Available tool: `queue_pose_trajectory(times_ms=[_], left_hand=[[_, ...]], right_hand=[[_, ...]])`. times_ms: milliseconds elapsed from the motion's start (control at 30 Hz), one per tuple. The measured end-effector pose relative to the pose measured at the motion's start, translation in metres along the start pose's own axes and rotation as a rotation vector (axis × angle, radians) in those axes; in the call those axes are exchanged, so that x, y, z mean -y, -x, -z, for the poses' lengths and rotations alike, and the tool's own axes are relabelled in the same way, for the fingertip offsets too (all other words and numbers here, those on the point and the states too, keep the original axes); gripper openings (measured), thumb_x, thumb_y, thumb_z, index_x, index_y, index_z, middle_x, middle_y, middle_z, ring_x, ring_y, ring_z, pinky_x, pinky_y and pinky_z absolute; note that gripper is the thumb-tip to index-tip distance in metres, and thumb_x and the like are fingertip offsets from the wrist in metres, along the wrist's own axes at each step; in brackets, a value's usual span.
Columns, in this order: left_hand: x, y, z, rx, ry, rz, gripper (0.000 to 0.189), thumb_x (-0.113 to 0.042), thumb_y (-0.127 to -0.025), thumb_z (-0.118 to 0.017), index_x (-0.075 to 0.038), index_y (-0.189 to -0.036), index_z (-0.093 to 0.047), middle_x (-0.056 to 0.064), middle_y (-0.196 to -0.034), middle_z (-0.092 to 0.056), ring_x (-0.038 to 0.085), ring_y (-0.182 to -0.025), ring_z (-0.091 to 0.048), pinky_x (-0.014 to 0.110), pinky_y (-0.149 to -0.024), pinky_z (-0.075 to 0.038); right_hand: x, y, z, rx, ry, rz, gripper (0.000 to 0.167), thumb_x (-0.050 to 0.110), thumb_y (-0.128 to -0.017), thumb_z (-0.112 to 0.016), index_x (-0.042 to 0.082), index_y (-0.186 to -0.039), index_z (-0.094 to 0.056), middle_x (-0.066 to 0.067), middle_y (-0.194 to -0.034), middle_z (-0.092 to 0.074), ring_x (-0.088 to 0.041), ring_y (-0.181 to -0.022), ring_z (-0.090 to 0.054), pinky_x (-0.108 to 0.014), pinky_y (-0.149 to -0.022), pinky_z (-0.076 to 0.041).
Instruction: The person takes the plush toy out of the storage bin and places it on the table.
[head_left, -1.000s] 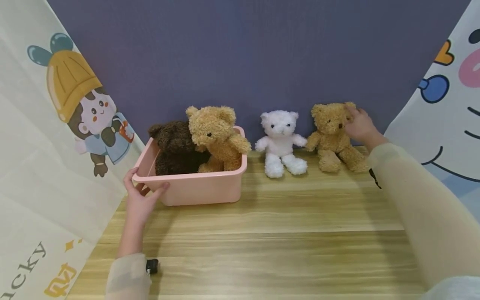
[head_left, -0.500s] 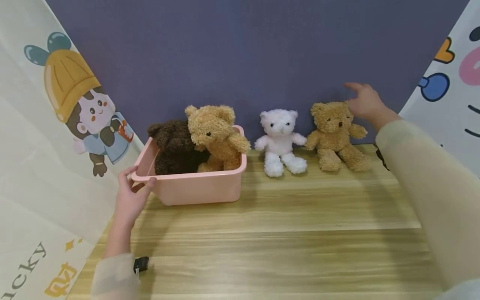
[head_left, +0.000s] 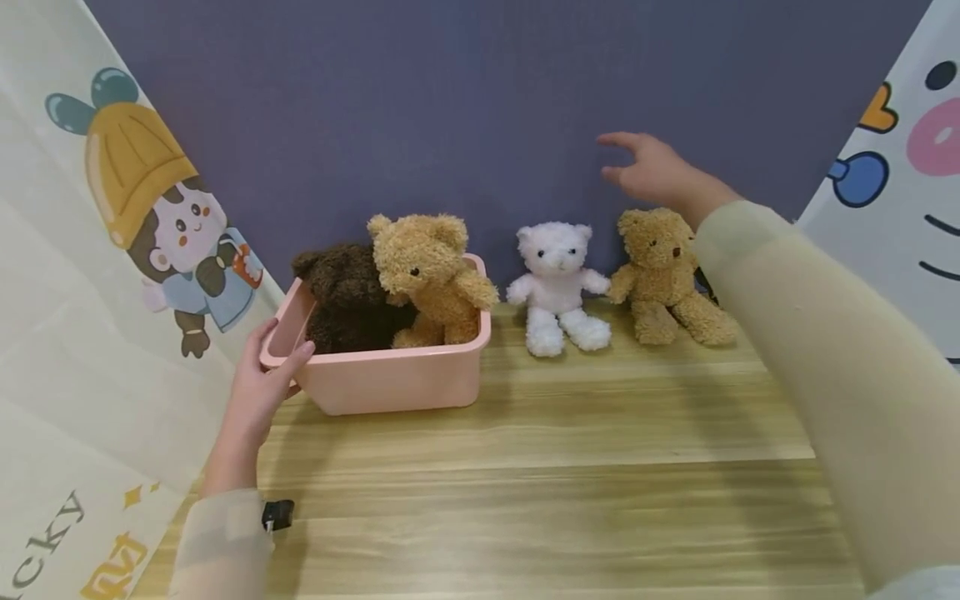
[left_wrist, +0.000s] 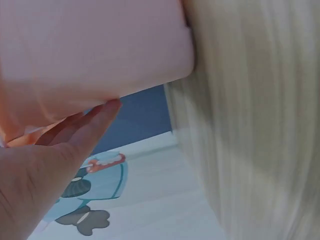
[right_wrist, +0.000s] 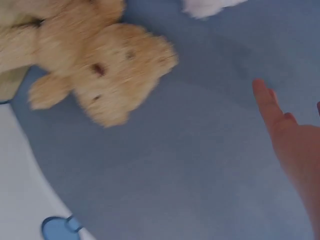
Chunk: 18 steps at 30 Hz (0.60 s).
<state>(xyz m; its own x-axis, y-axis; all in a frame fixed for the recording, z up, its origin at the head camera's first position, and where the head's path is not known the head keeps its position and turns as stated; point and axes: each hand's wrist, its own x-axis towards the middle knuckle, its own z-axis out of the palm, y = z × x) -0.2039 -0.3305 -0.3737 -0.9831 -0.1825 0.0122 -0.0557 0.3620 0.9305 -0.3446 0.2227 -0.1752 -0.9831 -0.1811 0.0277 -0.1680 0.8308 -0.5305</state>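
Note:
My left hand point(head_left: 258, 387) holds the left front corner of a pink plastic storage bin point(head_left: 393, 379), thumb at the front rim and fingers along the left side. In the left wrist view, fingers point(left_wrist: 95, 125) touch the bin's wall point(left_wrist: 100, 45). Inside the bin sit a dark brown teddy bear point(head_left: 345, 275) and a tan teddy bear point(head_left: 423, 258). My right hand point(head_left: 660, 173) is in the air with fingers extended, holding nothing. Below it, a white teddy bear point(head_left: 555, 267) and another tan teddy bear point(head_left: 652, 267) sit side by side against the back wall.
A wood-grain tabletop point(head_left: 540, 500) lies under everything. Behind stands a dark blue-grey wall point(head_left: 450, 100). Printed pale panels flank both sides, with a cartoon figure point(head_left: 180, 225) on the left one. The right forearm point(head_left: 795, 333) covers part of the right side.
My right hand has let go of the right-hand tan bear's head, risen and moved left above the white bear. My left hand has shifted its hold on the bin's corner; the bin stays about where it was.

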Motion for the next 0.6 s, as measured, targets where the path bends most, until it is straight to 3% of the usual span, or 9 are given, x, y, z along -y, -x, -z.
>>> queue_pose_trajectory(times_ms=[67,200,233,333,433,600], left_hand=[[0.001,0.000,-0.005,-0.016,0.102,0.028,0.089,-0.046,-0.102,-0.070,-0.037,-0.171,-0.014,0.018,-0.177,-0.017,0.037,-0.154,-0.036,0.026,-0.094,-0.057],[0.002,-0.001,-0.013,-0.082,0.234,0.069,0.081,-0.041,-0.101,-0.073,-0.041,-0.167,-0.026,0.009,-0.177,-0.019,0.028,-0.151,-0.038,0.052,-0.115,-0.049],[0.003,-0.001,-0.014,-0.092,0.251,0.073,0.080,-0.040,-0.101,-0.073,-0.041,-0.166,-0.027,0.008,-0.177,-0.019,0.027,-0.150,-0.039,0.052,-0.113,-0.050],[0.004,-0.001,-0.017,-0.109,0.256,0.070,0.079,-0.040,-0.101,-0.073,-0.039,-0.166,-0.027,0.008,-0.177,-0.020,0.027,-0.148,-0.040,0.034,-0.095,-0.061],[0.006,-0.001,-0.017,-0.111,0.246,0.056,0.079,-0.040,-0.102,-0.072,-0.038,-0.166,-0.027,0.010,-0.177,-0.020,0.029,-0.147,-0.041,0.016,-0.074,-0.056],[0.008,-0.002,-0.017,-0.110,0.238,0.049,0.077,-0.040,-0.102,-0.070,-0.038,-0.166,-0.026,0.010,-0.177,-0.019,0.031,-0.149,-0.041,0.014,-0.070,-0.056]], right_hand=[[0.017,-0.003,-0.004,0.012,-0.017,0.016,0.069,0.042,-0.114,-0.042,0.034,-0.172,-0.006,-0.006,-0.181,0.007,-0.040,-0.167,-0.008,-0.069,-0.130,-0.021],[0.048,-0.009,-0.014,0.020,-0.066,0.044,0.078,0.048,-0.111,-0.048,0.041,-0.171,0.000,-0.005,-0.182,0.004,-0.041,-0.157,-0.037,-0.061,-0.123,-0.040],[0.054,-0.010,-0.018,0.021,-0.077,0.050,0.080,0.050,-0.110,-0.050,0.042,-0.171,0.001,-0.005,-0.182,0.004,-0.041,-0.154,-0.043,-0.060,-0.120,-0.044],[0.072,-0.013,-0.029,0.029,-0.086,0.078,0.083,0.054,-0.108,-0.053,0.044,-0.170,0.001,-0.005,-0.182,0.002,-0.039,-0.153,-0.044,-0.056,-0.117,-0.049],[0.087,-0.013,-0.041,0.040,-0.080,0.116,0.085,0.057,-0.106,-0.055,0.044,-0.170,-0.002,-0.004,-0.182,0.001,-0.038,-0.154,-0.044,-0.055,-0.114,-0.052],[0.110,-0.015,-0.060,0.075,-0.091,0.158,0.084,0.062,-0.103,-0.059,0.046,-0.170,-0.010,0.005,-0.182,0.002,-0.033,-0.158,-0.040,-0.053,-0.111,-0.055]])
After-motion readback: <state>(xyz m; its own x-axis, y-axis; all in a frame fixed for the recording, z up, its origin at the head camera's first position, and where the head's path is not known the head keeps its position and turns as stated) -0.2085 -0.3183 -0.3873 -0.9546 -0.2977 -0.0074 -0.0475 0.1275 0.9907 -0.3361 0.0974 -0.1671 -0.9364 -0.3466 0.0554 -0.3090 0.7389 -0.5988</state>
